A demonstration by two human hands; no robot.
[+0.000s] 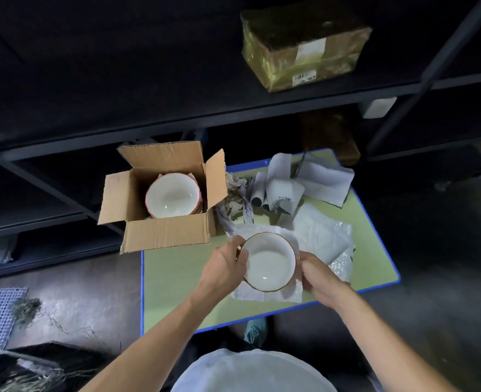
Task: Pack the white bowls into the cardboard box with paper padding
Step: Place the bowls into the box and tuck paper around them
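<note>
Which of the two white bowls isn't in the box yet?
The brown-rimmed bowl, held by the left hand and right hand over a paper sheet. The pink-rimmed bowl sits inside the cardboard box.

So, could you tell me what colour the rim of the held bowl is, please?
Golden-brown, thin, around the white bowl; the head view shows it best.

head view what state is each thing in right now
box, flaps open, bowls inside
bowls in box, upright, top one empty
held bowl, upright, empty, over a paper sheet
left hand, grips held bowl
right hand, grips held bowl
paper sheet, spread under held bowl
loose paper, crumpled and folded
</note>
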